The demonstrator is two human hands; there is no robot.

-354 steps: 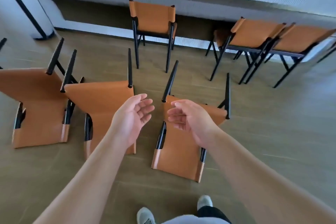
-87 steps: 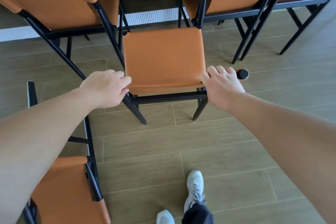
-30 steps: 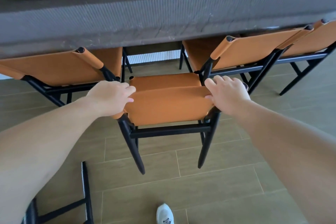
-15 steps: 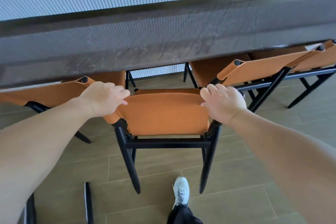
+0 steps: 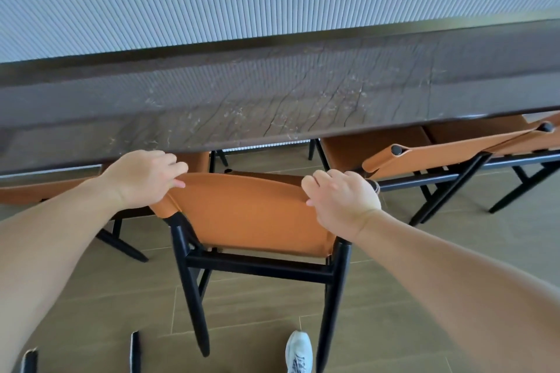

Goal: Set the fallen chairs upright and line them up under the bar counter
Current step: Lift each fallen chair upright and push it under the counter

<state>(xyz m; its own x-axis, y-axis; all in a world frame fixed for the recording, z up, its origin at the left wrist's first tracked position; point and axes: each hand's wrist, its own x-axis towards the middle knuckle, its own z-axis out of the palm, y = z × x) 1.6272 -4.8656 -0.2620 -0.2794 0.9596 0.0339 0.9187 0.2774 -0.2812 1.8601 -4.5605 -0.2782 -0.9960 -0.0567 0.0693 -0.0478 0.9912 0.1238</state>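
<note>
Counter (image 5: 272,94) edge overhangs the upright chair (image 5: 251,218), its seat partly tucked between two neighbours. Left hand (image 5: 142,179) and right hand (image 5: 339,197) curl over the backrest corners; push evenly so it slides in straight.

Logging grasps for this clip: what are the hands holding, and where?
Both the left hand and right hand grip the middle chair at its backrest's top corners.

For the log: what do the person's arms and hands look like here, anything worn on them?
Both forearms are bare, with no sleeve in view. The left hand and right hand show no gloves, rings, watch or wristband. Only a light grey-white trainer shows below.
</note>
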